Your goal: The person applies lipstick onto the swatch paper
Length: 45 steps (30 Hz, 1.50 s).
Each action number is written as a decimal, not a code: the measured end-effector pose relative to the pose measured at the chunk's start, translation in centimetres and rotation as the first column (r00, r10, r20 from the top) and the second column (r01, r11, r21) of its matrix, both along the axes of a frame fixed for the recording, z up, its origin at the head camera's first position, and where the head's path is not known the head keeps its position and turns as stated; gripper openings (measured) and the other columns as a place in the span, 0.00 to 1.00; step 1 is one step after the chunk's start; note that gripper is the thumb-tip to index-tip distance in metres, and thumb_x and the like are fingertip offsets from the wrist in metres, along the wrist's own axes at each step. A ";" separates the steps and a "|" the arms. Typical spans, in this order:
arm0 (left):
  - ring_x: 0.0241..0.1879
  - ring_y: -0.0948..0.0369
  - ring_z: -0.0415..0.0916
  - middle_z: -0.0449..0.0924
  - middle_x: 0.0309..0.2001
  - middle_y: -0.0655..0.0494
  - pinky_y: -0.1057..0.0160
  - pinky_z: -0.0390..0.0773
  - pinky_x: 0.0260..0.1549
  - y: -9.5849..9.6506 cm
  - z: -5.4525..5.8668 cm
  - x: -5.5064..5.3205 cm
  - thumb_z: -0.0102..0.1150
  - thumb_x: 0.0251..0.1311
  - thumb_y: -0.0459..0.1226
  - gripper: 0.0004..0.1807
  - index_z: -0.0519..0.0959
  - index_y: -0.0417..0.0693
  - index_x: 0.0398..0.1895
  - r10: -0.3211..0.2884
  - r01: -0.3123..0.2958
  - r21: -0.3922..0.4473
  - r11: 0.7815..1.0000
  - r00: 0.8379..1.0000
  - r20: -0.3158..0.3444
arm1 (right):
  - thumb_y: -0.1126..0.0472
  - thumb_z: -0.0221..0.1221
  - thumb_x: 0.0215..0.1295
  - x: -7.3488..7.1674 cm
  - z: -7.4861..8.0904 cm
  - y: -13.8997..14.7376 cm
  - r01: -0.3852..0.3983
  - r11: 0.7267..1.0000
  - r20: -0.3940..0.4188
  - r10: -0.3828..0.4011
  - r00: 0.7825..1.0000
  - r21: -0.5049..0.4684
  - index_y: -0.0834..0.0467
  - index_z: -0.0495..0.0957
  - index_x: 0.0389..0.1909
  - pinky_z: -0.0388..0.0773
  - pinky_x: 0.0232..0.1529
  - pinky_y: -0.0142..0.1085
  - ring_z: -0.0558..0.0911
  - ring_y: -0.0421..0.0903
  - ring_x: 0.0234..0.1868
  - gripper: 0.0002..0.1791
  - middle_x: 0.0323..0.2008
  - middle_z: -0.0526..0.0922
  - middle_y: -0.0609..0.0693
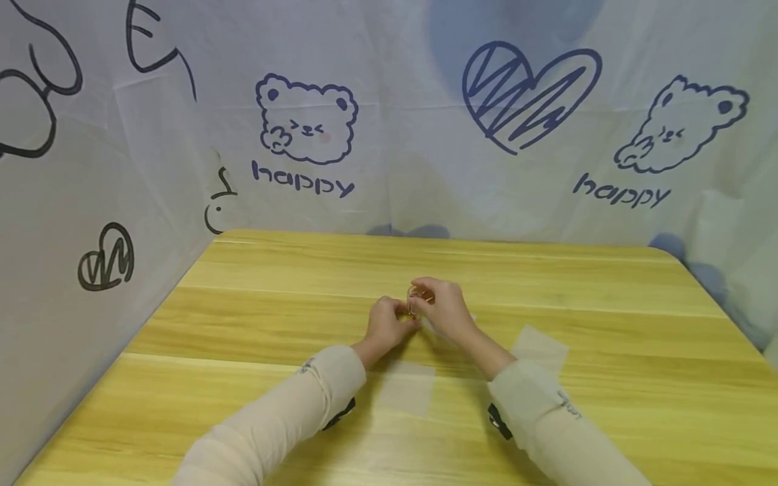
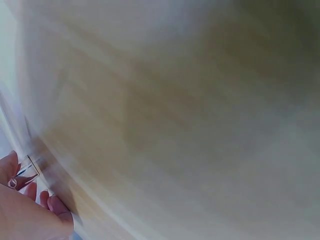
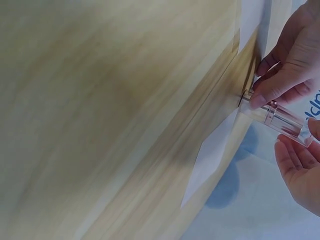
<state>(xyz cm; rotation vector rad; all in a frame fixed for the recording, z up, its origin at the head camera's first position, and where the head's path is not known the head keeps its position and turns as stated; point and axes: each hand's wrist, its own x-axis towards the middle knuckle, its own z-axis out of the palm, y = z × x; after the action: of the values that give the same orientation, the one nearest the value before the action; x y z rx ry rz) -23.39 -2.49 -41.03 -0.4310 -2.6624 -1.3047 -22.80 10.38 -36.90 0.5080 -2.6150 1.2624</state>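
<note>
Nearest are pale sleeves [image 1: 273, 412], their cuff lettering too small to read. The left hand [image 1: 385, 324] pinches a clear bottle [image 3: 272, 117] low, near the surface [image 1: 213, 324]; the right hand [image 1: 448, 312] grips its upper end, probably to steady it from both ends. No label on it is legible. Nearer than the fingers lies paper [image 1: 407, 388]; beyond them, the wall [image 1: 413, 175] reads "happy" twice.
</note>
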 end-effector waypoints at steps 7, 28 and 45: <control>0.42 0.48 0.80 0.85 0.34 0.42 0.51 0.79 0.46 -0.2 0.0 -0.2 0.69 0.47 0.31 0.10 0.83 0.31 0.32 -0.030 0.030 0.006 1.000 0.999 0.027 | 0.69 0.61 0.58 0.1 -0.2 0.2 0.013 1.000 -0.006 -0.013 1.000 -0.009 0.70 0.77 0.46 0.83 0.38 0.38 0.84 0.54 0.36 0.15 0.36 0.84 0.62; 0.43 0.49 0.78 0.81 0.42 0.40 0.58 0.81 0.44 -1.6 0.6 0.2 0.65 0.51 0.30 0.14 0.79 0.32 0.42 -0.156 0.152 0.063 0.986 0.986 0.064 | 0.69 0.60 0.59 1.1 0.8 1.1 -0.025 0.999 0.034 0.026 0.999 -0.042 0.69 0.76 0.48 0.83 0.40 0.35 0.84 0.53 0.39 0.15 0.38 0.83 0.62; 0.40 0.53 0.81 0.83 0.39 0.42 0.64 0.82 0.43 -3.1 1.5 0.8 0.65 0.51 0.29 0.12 0.80 0.34 0.40 -0.255 0.221 0.184 0.958 0.949 0.187 | 0.71 0.62 0.55 2.5 1.4 2.4 -0.092 0.990 0.042 0.097 0.994 -0.107 0.70 0.75 0.44 0.83 0.41 0.33 0.82 0.56 0.41 0.15 0.39 0.82 0.64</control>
<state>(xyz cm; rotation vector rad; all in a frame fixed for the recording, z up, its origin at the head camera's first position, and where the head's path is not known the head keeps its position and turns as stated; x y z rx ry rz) -22.58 -5.55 -39.52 -0.6445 -2.7076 -1.7099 -20.28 12.82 -35.50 0.5962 -2.5734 1.4488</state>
